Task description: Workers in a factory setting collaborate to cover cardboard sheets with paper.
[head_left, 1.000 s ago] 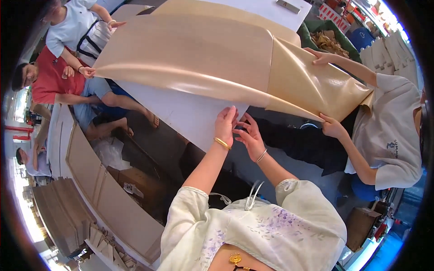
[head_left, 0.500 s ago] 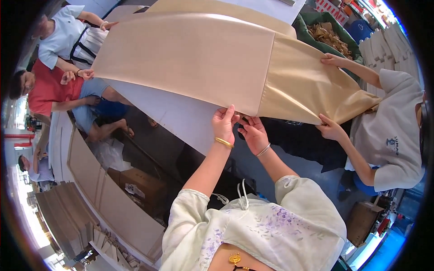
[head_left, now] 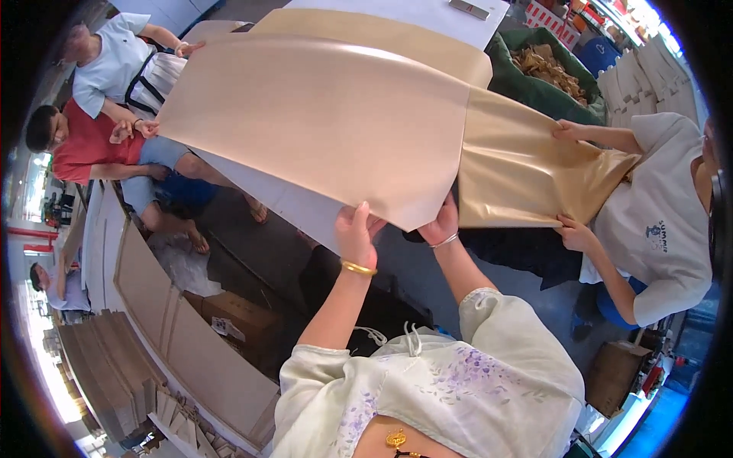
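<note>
A large pinkish-beige sheet stretches across the view, its near right corner lifted and bent. My left hand is closed on its near edge, thumb on top and fingers partly beneath. At the near right corner my right hand grips the sheet, most of its fingers hidden behind it. Beyond the right edge runs a shiny, wrinkled gold sheet; a person at the right holds it with both hands. Another person's hands hold the beige sheet's far left end.
Under the sheets stands a white table, with a further gold-beige sheet at its far side. A green bin of scraps is at the far right. Someone in red sits left; a cardboard box lies below.
My left hand has moved left and down along the near edge. My right hand has gone behind the corner, now bent up. The gold sheet's near edge hangs lower, apart from that corner.
</note>
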Tool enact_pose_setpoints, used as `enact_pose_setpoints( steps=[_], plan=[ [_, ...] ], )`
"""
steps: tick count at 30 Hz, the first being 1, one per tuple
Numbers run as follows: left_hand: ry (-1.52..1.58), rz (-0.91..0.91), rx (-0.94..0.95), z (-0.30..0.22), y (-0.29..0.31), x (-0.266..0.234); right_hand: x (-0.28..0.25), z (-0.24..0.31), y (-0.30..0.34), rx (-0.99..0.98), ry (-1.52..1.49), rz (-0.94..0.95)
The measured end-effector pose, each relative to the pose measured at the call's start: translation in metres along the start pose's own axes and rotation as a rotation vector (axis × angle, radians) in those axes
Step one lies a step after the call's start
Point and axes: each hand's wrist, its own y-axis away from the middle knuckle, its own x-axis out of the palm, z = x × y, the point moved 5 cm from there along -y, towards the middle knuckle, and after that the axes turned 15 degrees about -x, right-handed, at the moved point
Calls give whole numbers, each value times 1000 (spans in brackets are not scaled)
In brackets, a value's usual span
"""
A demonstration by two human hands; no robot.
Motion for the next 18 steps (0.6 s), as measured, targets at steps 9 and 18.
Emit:
enact_pose_setpoints(
  steps=[9,18],
  plan=[
    [-2,-86,-20,-65,49,-122,-6,16,-77,-9,250,-32],
    [-6,-197,15,-91,51,-215,-102,19,-120,-179,1570,-189]
  ],
)
